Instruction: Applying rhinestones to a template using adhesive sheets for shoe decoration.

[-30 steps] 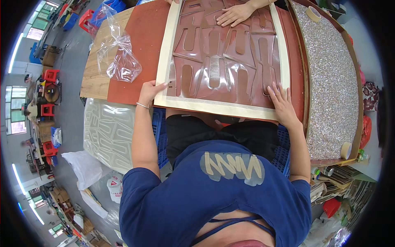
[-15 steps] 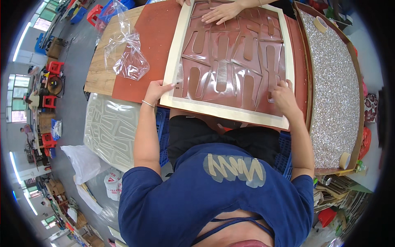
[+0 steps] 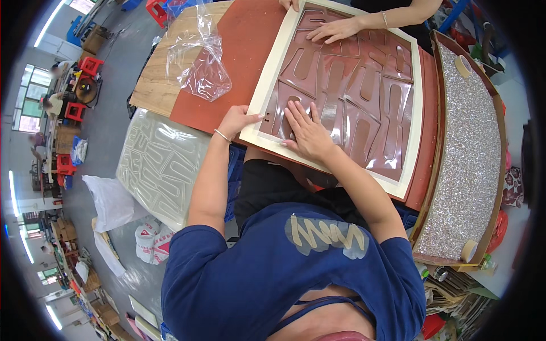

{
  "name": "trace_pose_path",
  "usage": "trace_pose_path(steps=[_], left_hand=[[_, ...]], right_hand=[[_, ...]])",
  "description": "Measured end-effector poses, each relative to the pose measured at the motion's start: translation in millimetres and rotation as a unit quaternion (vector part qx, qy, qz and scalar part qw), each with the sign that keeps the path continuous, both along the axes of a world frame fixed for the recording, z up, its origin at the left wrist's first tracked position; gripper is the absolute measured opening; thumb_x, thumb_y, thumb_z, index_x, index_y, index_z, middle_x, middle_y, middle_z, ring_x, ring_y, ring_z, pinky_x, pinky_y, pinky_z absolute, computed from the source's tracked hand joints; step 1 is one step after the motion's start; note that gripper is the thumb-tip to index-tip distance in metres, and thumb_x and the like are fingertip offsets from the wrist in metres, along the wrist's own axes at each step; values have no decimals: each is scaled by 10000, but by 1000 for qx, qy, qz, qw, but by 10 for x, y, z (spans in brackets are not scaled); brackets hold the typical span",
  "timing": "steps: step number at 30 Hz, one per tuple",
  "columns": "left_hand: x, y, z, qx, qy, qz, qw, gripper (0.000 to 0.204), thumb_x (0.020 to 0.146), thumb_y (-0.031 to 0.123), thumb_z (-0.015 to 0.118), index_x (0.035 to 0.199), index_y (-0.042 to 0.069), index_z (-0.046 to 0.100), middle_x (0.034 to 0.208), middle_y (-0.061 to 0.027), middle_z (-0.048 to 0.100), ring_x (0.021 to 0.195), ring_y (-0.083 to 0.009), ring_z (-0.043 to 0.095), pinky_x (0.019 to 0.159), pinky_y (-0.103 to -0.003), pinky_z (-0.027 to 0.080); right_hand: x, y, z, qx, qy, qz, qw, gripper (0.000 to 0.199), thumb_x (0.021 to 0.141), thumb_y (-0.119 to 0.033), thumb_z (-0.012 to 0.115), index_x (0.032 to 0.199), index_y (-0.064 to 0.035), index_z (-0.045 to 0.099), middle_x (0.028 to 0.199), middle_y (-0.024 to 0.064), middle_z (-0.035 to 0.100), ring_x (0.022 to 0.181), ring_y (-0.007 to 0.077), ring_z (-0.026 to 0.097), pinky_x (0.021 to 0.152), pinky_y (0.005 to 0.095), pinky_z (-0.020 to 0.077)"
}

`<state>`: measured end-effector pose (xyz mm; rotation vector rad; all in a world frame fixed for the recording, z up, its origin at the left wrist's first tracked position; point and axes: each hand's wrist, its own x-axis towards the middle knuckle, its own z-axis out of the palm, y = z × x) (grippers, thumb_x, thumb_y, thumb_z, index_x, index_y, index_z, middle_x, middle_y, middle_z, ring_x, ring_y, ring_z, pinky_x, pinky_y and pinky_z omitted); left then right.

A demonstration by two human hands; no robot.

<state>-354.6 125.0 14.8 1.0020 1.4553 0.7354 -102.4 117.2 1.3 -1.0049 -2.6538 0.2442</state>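
Observation:
A large clear plastic template [image 3: 364, 102] with a cream border [image 3: 275, 69] and elongated cut-outs lies over a brown-red sheet on the table. My left hand [image 3: 238, 121] grips its near left corner, thumb on top of the border; the other fingers are partly hidden. My right hand [image 3: 307, 132] rests flat on the template near its near edge, fingers spread. Across the table, a co-worker's hand [image 3: 336, 29] lies flat on the far part of the template. Another hand [image 3: 289, 4] is at its far left corner.
A crumpled clear plastic bag [image 3: 207, 71] lies to the left on the wood and red board [image 3: 193, 108]. Beside it rests a translucent sheet [image 3: 162, 165] with raised shapes. At the right stands a long tray [image 3: 469, 153] of silver glitter material with tape rolls [image 3: 463, 67].
My right hand has left the near right corner and moved left, now flat on the template. My left hand stays at its corner. The view has shifted slightly.

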Motion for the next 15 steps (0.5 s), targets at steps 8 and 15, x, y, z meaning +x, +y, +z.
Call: trace_pose_path(steps=[8, 15], left_hand=[[-15, 43, -58, 25, 37, -12, 999, 364, 732, 138, 768, 978, -69, 599, 864, -112, 657, 725, -135, 624, 628, -262, 501], [6, 48, -64, 28, 47, -7, 998, 304, 731, 115, 764, 921, -50, 594, 811, -95, 642, 694, -128, 609, 605, -257, 492]], right_hand=[[-22, 11, -11, 7, -52, -16, 998, 832, 863, -591, 401, 1418, 4, 231, 1488, 162, 219, 1397, 269, 163, 1127, 518, 27], [-17, 14, -36, 11, -55, -16, 998, 812, 867, -582, 401, 1399, 18, 274, 1472, 165, 259, 1387, 269, 196, 1130, 507, 42]])
